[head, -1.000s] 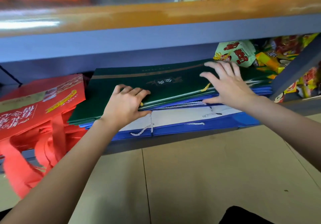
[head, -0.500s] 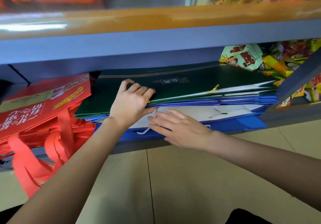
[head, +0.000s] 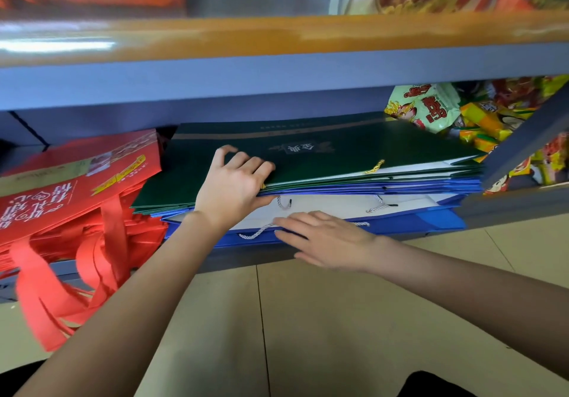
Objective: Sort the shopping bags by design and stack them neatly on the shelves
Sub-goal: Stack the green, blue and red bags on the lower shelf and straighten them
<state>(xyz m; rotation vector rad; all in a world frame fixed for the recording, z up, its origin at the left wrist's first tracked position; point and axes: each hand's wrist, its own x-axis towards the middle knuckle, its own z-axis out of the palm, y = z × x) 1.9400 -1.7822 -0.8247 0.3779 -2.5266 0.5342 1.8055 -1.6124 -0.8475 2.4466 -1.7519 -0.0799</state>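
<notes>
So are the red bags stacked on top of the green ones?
No, the red bags lie in their own pile to the left of the green bags, which top the blue ones.

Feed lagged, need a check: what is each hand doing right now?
Left hand: grips the front edge of the green bags.
Right hand: open, fingers straight, resting on the blue bag.

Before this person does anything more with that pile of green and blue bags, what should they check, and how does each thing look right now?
1. Left hand grips the green bags at their front edge: ok.
2. Right hand lies flat on the lowest blue bag, fingers straight: ok.
3. Green bags sit above the blue ones, designs unmixed: ok.
4. Front edges flush: not ok, the lowest blue bag sticks out.
5. White rope handle tucked in: not ok, it hangs out.
6. Red bags stacked neatly: not ok, their straps dangle off the shelf.
</notes>
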